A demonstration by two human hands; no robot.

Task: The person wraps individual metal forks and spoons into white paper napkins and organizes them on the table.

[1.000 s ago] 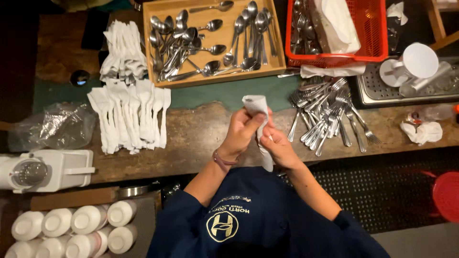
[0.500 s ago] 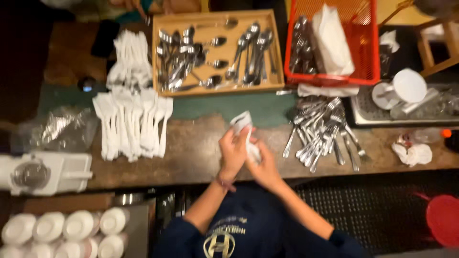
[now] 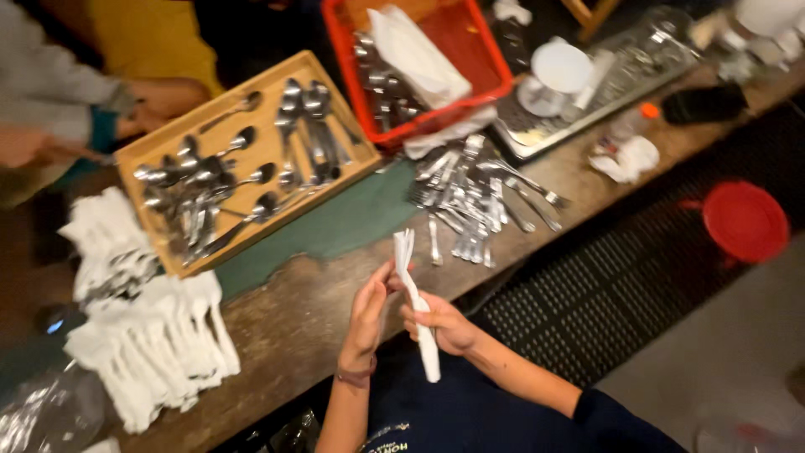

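My right hand (image 3: 446,325) grips a long white napkin roll (image 3: 417,304) around its middle. My left hand (image 3: 369,313) is pressed flat against the roll's upper part, fingers pointing up. The roll stands nearly upright above the near edge of the wooden counter (image 3: 302,310). A loose heap of forks and knives (image 3: 475,195) lies just beyond my hands. At the left, several finished white napkin rolls (image 3: 155,344) lie side by side on the counter.
A wooden tray (image 3: 151,164) holds spoons. Behind it another person's hands (image 3: 155,96) show. A red crate (image 3: 482,59) with cutlery and a white cloth sits at the back. A metal tray (image 3: 612,80) with a white cup is to the right. A red lid (image 3: 745,221) lies on the floor mat.
The view has swung and tilted. The napkin roll is now rolled tighter and longer, held more upright, and my hands have come closer to the counter's near edge.
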